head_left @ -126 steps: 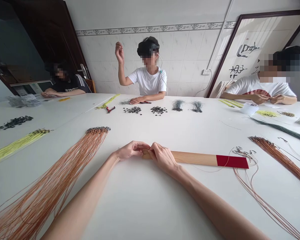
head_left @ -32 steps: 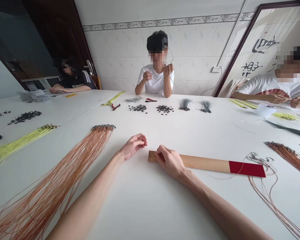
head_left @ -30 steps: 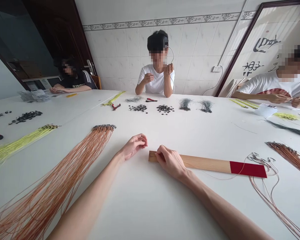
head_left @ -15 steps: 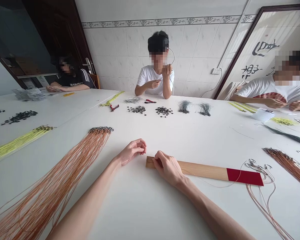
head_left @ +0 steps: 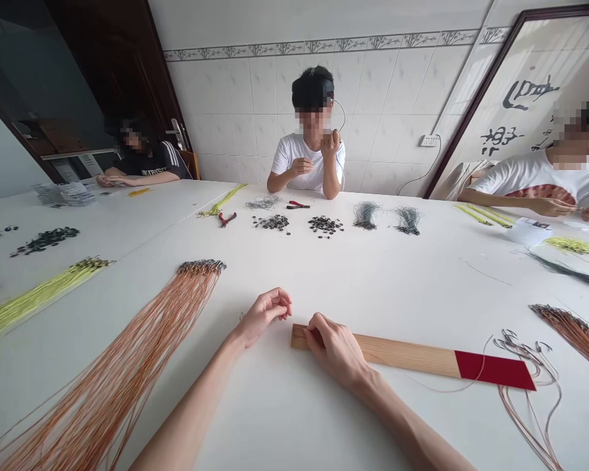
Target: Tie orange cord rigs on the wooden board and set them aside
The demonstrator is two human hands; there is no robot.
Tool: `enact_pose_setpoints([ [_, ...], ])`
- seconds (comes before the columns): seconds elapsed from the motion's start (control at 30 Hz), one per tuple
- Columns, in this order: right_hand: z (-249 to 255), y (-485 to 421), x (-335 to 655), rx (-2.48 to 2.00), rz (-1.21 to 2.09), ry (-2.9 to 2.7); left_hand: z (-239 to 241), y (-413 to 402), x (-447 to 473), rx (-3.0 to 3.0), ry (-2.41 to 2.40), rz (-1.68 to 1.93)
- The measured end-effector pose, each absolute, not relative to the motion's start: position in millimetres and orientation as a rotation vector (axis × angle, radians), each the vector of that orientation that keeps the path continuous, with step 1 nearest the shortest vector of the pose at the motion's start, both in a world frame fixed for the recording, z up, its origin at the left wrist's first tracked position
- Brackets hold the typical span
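Note:
My right hand [head_left: 338, 347] rests on the left part of a wooden strip [head_left: 407, 352] with a red end. Its thumb and fingers are pinched at a thin dark curved piece, which looks like a fishing hook [head_left: 300, 332], lying against the wood. A thin line [head_left: 434, 391] trails from beneath this hand toward the right. Just left of the strip's end, my left hand [head_left: 264, 317] hovers with fingers curled in toward the thumb; whatever they hold is too small to make out. A faint small loop [head_left: 242, 316] shows behind that hand.
Fishing hooks with lines [head_left: 513, 340] lie by the red end. A bundle of orange lines [head_left: 177, 314] spreads at left, yellow lines [head_left: 44, 291] beyond it. Small dark parts [head_left: 326, 226] and red-handled pliers [head_left: 227, 219] lie farther back. Three people sit around the table.
The view has tilted slightly, so everything sits lower in the picture. Both hands keep nearly the same pose and place by the strip. A faint loop now shows behind my left hand.

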State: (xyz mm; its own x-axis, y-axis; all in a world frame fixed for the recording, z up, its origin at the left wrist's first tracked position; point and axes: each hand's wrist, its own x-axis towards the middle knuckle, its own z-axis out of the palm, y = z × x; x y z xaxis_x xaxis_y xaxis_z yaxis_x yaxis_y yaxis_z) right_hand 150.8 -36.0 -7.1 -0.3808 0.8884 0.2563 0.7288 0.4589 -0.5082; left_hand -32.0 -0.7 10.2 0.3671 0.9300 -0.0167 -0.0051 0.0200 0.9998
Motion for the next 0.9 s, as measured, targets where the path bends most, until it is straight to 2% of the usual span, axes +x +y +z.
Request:
enact_pose_setpoints([
  [0.37,-11,-31,149,-1.229,0.320,-2.185,13,-5,-27,1.486,1.011,0.892],
  [0.6,-10,-30,150,-1.203,0.327,-2.208,5,-23,-18,1.782,1.344,1.022],
  [0.9,-14,-25,150,-1.164,0.368,-2.174,9,-29,-18,1.916,1.266,0.914],
])
